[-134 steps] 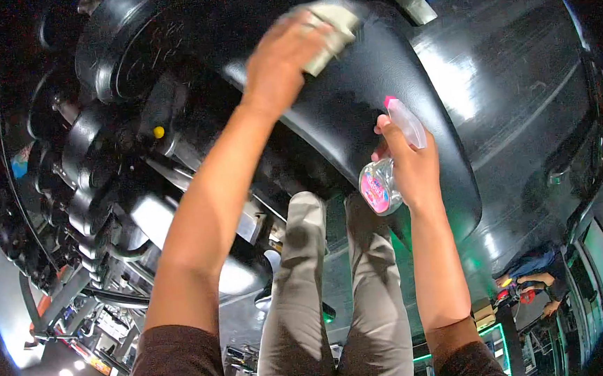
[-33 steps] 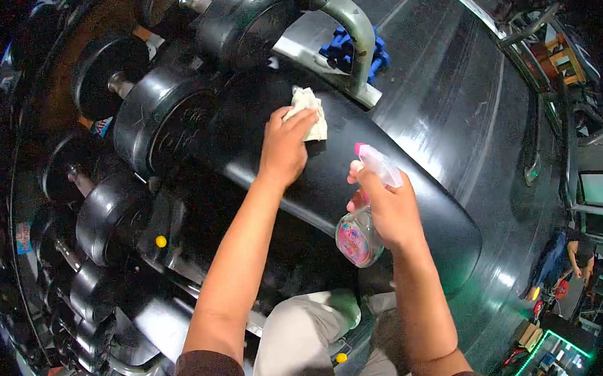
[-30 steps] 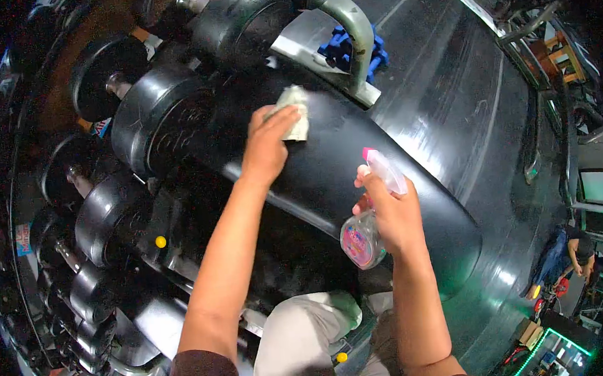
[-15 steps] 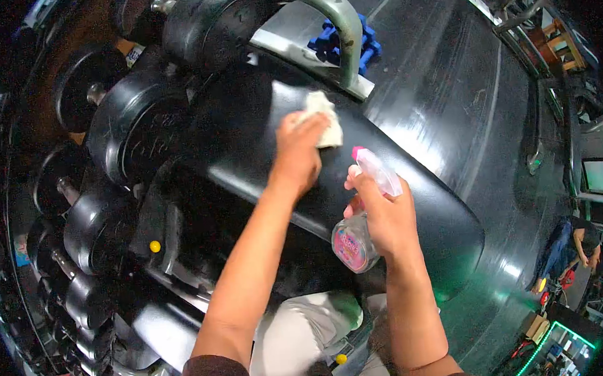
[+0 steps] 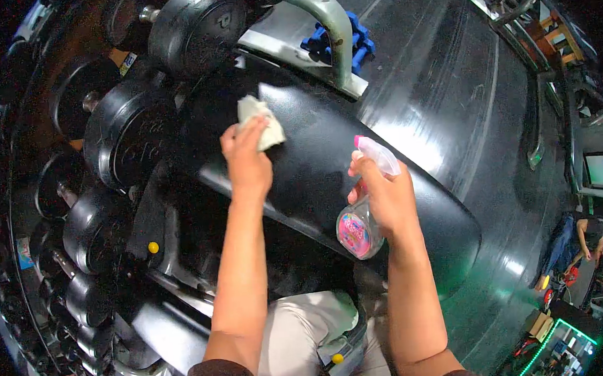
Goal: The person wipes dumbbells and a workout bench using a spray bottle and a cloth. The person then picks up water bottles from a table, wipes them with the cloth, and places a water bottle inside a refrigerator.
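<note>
My left hand (image 5: 247,157) is closed on a pale cleaning cloth (image 5: 263,124), which lies against the black padded bench (image 5: 312,135) near its far left part. In my right hand (image 5: 389,196) is a clear spray bottle (image 5: 355,233) with a pink-and-blue label. Its whitish trigger head (image 5: 379,156) has a pink nozzle pointing up and left. The bottle is held upright above the near right part of the bench, apart from the pad as far as I can see.
A rack of black dumbbells (image 5: 130,133) runs down the left side. Beyond the bench stand a grey metal bar (image 5: 336,32) and blue dumbbells (image 5: 358,41) on dark flooring (image 5: 440,73). Another person (image 5: 584,234) is at the far right.
My left hand has slid the cloth leftward across the bench pad. My right hand keeps its grip on the spray bottle, nearly in place.
</note>
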{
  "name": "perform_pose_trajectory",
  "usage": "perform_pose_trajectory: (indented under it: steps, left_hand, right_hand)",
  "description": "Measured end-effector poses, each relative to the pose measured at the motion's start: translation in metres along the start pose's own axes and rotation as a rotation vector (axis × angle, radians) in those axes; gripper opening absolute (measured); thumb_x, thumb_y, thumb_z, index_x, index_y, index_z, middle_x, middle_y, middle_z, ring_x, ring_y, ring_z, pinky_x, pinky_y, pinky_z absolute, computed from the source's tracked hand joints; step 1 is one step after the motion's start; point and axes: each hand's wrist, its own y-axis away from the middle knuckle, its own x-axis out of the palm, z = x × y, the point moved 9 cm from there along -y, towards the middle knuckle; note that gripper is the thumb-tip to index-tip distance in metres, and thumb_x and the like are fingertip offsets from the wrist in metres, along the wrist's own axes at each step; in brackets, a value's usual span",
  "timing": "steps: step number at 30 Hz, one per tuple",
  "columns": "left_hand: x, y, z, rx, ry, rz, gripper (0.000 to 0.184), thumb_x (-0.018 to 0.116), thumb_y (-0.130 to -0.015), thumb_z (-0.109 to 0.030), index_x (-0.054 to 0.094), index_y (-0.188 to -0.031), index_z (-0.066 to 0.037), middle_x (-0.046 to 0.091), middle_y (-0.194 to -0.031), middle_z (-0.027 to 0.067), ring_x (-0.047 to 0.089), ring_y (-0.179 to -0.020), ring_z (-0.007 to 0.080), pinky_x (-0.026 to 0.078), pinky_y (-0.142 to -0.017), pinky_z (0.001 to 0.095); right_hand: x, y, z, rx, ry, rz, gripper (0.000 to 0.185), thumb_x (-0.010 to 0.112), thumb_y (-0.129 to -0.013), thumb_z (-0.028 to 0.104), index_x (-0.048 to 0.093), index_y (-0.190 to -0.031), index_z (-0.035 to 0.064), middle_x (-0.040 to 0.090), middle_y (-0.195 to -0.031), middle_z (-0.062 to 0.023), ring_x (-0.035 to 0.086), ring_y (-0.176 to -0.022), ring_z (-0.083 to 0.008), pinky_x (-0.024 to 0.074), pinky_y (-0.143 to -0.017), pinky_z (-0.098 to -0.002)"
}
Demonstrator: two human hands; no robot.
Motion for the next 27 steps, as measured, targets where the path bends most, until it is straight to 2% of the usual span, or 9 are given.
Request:
perform_pose_trajectory:
  steps: [1,5,8,10,13,16,20,24,27]
  left_hand:
    - [0.010,0.007,-0.012,-0.041,0.074,0.061,0.071,0.047,-0.073,0.022,0.071,-0.129,-0.015,0.068,-0.139,0.0047,0.051,-0.130,0.0366,0.038,-0.117,0.0403]
    - [0.019,0.031,-0.062,0.128,0.197,0.165,0.076,0.047,-0.070,0.024,0.071,-0.129,-0.016,0.067,-0.140,0.0046,0.052,-0.130,0.0362,0.038,-0.117,0.0410]
    - [0.012,0.024,-0.054,0.086,0.219,0.202,0.079,0.049,-0.066,0.025,0.071,-0.129,-0.016,0.067,-0.140,0.0030,0.052,-0.130,0.0346,0.039,-0.117,0.0394]
    - [0.008,0.011,-0.031,0.078,0.150,0.102,0.069,0.052,-0.072,0.022,0.072,-0.127,-0.014,0.069,-0.137,0.0037,0.053,-0.128,0.0344,0.040,-0.113,0.0406]
    - [-0.001,-0.009,0.000,-0.142,0.090,0.033,0.067,0.051,-0.072,0.022,0.072,-0.126,-0.012,0.069,-0.136,0.0049,0.052,-0.129,0.0348,0.039,-0.115,0.0410]
    - [0.012,-0.008,-0.009,-0.108,0.072,0.002,0.067,0.049,-0.072,0.023,0.072,-0.124,-0.011,0.069,-0.137,0.0053,0.050,-0.131,0.0342,0.037,-0.117,0.0414]
    - [0.021,-0.002,-0.023,-0.198,0.181,0.090,0.066,0.048,-0.074,0.022,0.073,-0.124,-0.012,0.068,-0.138,0.0031,0.050,-0.132,0.0311,0.036,-0.117,0.0373]
    - [0.020,-0.004,-0.027,-0.181,0.194,0.152,0.065,0.049,-0.075,0.022,0.073,-0.125,-0.012,0.068,-0.140,0.0027,0.050,-0.131,0.0303,0.036,-0.117,0.0353]
    - [0.027,0.002,-0.041,-0.156,0.222,0.208,0.064,0.051,-0.079,0.019,0.072,-0.129,-0.014,0.068,-0.140,0.0031,0.056,-0.131,0.0274,0.035,-0.118,0.0350]
  right_hand:
    - [-0.001,-0.001,-0.002,-0.001,-0.004,-0.001,0.045,0.069,-0.099,0.032,0.064,-0.130,-0.0006,0.066,-0.090,-0.0073,0.062,-0.057,-0.0138,0.0500,-0.054,-0.0298]
    - [-0.006,-0.001,-0.002,-0.011,-0.021,-0.016,0.044,0.068,-0.099,0.030,0.065,-0.129,-0.0011,0.066,-0.089,-0.0073,0.063,-0.057,-0.0137,0.0495,-0.053,-0.0305]
    - [-0.011,-0.002,-0.003,-0.013,-0.008,-0.009,0.041,0.068,-0.099,0.029,0.066,-0.127,-0.0015,0.066,-0.087,-0.0066,0.063,-0.057,-0.0136,0.0496,-0.053,-0.0307]
    - [-0.013,-0.002,-0.005,0.002,0.026,0.002,0.040,0.068,-0.099,0.029,0.067,-0.124,-0.0016,0.065,-0.085,-0.0059,0.063,-0.057,-0.0136,0.0498,-0.053,-0.0308]
    - [-0.018,0.001,-0.005,0.003,0.044,0.021,0.037,0.067,-0.099,0.029,0.068,-0.120,-0.0018,0.064,-0.082,-0.0048,0.063,-0.056,-0.0135,0.0503,-0.054,-0.0311]
    - [-0.023,0.002,-0.007,0.004,0.043,0.039,0.035,0.067,-0.099,0.029,0.068,-0.117,-0.0018,0.064,-0.081,-0.0042,0.063,-0.056,-0.0133,0.0506,-0.054,-0.0310]
    - [-0.024,0.004,-0.010,0.006,0.090,0.075,0.037,0.066,-0.099,0.028,0.068,-0.120,-0.0015,0.064,-0.082,-0.0045,0.063,-0.057,-0.0130,0.0508,-0.054,-0.0303]
    - [-0.022,0.004,-0.016,0.024,0.088,0.087,0.038,0.066,-0.099,0.028,0.068,-0.122,-0.0019,0.064,-0.082,-0.0050,0.063,-0.057,-0.0131,0.0511,-0.054,-0.0305]
    - [-0.019,0.002,-0.015,0.022,0.065,0.081,0.039,0.066,-0.099,0.029,0.068,-0.123,-0.0024,0.065,-0.083,-0.0055,0.064,-0.056,-0.0135,0.0514,-0.054,-0.0310]
